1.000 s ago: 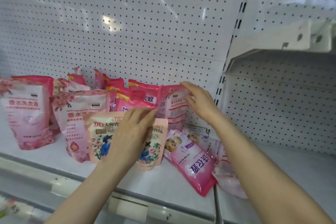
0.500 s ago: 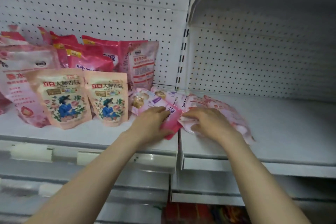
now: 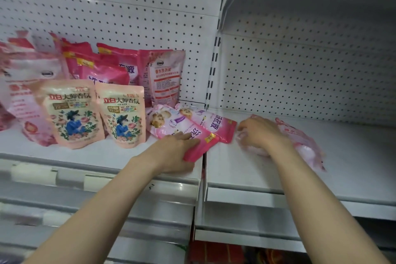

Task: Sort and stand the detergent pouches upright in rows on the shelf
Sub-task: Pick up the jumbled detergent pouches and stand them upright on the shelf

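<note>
Two pink baby-print pouches lie flat side by side at the middle of the shelf (image 3: 267, 169), not yet stood up. The nearer pouch (image 3: 171, 126) is in the left grip (image 3: 171, 154): fingers lie over its printed face, the thumb sits under its dark pink bottom edge, and the forearm reaches up from 7 o'clock. The farther pouch (image 3: 211, 123), touching it at 2 o'clock, reads "洗衣液". At 3 o'clock the right grip (image 3: 260, 135) is palm down, fingers curled round the near end of a pale pink pouch (image 3: 304, 146) that lies flat; its print is too blurred to read. That forearm comes in from 5 o'clock.

At 9 o'clock two peach pouches stand upright side by side, the left peach pouch (image 3: 70, 113) and the right peach pouch (image 3: 122, 113), each marked "立白 大师香氛" over a figure in blue among roses. At 11 o'clock, against the pegboard (image 3: 150, 6), a pink back-row pouch (image 3: 165, 79) stands showing "香水洗衣液". Deep pink pouches (image 3: 100, 66) crowd beside it, one showing "液". A large pale pouch (image 3: 27, 83) stands at far 9 o'clock, blurred.
</note>
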`<state>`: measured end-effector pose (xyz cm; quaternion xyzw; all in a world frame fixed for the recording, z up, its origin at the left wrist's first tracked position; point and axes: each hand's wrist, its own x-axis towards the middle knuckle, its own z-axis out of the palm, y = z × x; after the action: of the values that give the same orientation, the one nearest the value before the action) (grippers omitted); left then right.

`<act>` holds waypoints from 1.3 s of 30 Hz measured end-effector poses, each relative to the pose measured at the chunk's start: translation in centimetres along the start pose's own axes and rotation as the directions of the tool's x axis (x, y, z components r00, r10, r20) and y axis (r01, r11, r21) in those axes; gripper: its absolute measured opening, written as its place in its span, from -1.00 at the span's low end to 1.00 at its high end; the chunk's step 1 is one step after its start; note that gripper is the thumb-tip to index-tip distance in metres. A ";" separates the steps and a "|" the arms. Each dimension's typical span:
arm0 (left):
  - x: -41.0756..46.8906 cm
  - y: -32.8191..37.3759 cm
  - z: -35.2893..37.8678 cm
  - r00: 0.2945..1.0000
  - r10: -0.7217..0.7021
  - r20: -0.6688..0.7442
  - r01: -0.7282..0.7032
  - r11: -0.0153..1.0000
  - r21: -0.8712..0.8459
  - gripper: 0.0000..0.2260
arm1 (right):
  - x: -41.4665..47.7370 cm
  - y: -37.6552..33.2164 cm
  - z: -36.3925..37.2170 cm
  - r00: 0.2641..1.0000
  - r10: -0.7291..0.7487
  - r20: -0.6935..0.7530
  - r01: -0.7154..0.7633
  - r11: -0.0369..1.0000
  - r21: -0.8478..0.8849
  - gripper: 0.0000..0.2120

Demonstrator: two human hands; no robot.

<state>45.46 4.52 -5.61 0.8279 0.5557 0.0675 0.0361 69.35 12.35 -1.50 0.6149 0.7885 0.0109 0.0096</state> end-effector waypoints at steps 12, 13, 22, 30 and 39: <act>0.3 0.3 2.4 0.959 0.148 -0.242 -0.076 0.956 0.282 -0.88 | 3.8 -2.7 3.5 0.959 -0.196 -0.203 0.170 0.975 -0.140 -0.80; 0.2 0.5 2.3 0.943 0.107 -0.314 -0.030 0.970 0.240 -0.88 | 3.9 -2.4 3.6 0.956 -0.190 -0.222 0.162 0.977 -0.139 -0.82; 1.9 0.8 -6.8 0.541 -0.462 -0.703 0.089 0.862 -0.499 -0.87 | 4.8 -2.4 0.3 0.894 0.079 -0.441 0.178 0.841 0.512 -0.81; 2.7 -2.2 -11.0 0.530 -0.516 -0.673 0.249 0.853 -0.458 -0.89 | 7.5 -4.7 -5.8 0.765 -0.106 -0.635 0.493 0.730 0.473 -0.84; 1.4 -2.2 -10.9 0.615 -0.260 -0.745 0.264 0.958 -0.116 -0.67 | 8.4 -7.9 -5.2 0.683 -0.042 -0.729 0.604 0.594 0.532 -0.50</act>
<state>42.36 6.50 4.94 0.6351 0.6349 0.3969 -0.1898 59.54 18.53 3.49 0.3513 0.7772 -0.0998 -0.5125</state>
